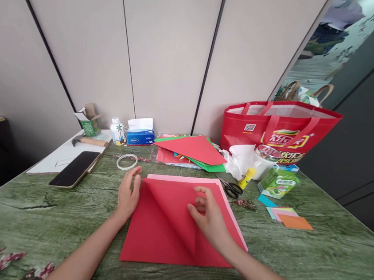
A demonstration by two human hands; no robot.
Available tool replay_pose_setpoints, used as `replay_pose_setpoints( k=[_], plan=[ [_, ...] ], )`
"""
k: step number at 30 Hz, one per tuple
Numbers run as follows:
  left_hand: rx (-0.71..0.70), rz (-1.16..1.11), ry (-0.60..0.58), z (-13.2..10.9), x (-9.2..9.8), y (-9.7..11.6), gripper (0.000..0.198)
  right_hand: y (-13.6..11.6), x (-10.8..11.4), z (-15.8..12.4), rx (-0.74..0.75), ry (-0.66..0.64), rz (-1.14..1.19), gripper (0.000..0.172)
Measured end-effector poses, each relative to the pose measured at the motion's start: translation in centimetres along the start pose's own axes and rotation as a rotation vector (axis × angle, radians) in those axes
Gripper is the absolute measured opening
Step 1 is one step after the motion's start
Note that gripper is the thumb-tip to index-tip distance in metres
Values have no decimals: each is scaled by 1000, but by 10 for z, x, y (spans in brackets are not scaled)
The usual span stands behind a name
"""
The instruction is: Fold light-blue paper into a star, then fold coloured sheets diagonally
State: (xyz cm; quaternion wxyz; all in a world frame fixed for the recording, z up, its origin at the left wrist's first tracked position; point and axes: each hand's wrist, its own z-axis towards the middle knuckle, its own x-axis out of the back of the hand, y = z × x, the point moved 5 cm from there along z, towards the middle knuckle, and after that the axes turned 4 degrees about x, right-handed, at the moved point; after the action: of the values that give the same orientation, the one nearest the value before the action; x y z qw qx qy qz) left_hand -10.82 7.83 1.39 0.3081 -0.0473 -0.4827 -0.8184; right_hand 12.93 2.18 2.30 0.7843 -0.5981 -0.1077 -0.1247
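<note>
A stack of red paper (153,239) lies in front of me, with a pink sheet (183,179) showing along its top and right edges. The top red sheet curls into a diagonal, raised fold (173,205) that runs from upper left to lower right. Beside the stack's upper left edge, my left hand (129,194) is open, thumb and fingers apart. Over the right half of the curled sheet is my right hand (207,213), its fingers bent and its thumb apart from them. Nothing shows between those fingers; whether they touch the sheet is hard to see.
Behind the stack lie black scissors (233,190), a roll of tape (126,161) and piled coloured paper (195,150). A glue stick (247,178), white mug (264,164), green box (278,183) and red bag (241,128) stand right. A phone (75,169) and hammer (91,141) lie left.
</note>
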Motion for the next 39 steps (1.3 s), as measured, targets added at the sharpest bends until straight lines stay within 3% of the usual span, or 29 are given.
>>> replay_pose_setpoints(
  k=[2,4,6,8,12,16,24,32,39],
  plan=[
    [-256,121,-110,-7,-6,22,29,15,11,3,-32,10,-23,36],
    [-489,223,-295,-17,-18,38,30,30,19,7,-59,-10,-45,40],
    [-651,330,-496,-26,-32,45,34,41,22,12,-80,-80,-70,30],
    [-751,427,-657,-32,-41,47,43,47,24,19,-82,-154,-108,20],
    [-846,565,-802,-30,-43,44,49,45,28,31,51,-207,-205,21],
    [-939,616,-845,-25,-45,45,58,40,24,38,134,-271,-214,22],
    [-1133,550,-789,-32,-55,52,36,42,24,46,31,-370,-206,20],
    [-1028,591,-854,-42,-42,41,52,56,26,39,36,-382,-365,22],
    [-1005,627,-815,-41,-27,35,54,62,24,41,130,-444,-441,29]
  ],
)
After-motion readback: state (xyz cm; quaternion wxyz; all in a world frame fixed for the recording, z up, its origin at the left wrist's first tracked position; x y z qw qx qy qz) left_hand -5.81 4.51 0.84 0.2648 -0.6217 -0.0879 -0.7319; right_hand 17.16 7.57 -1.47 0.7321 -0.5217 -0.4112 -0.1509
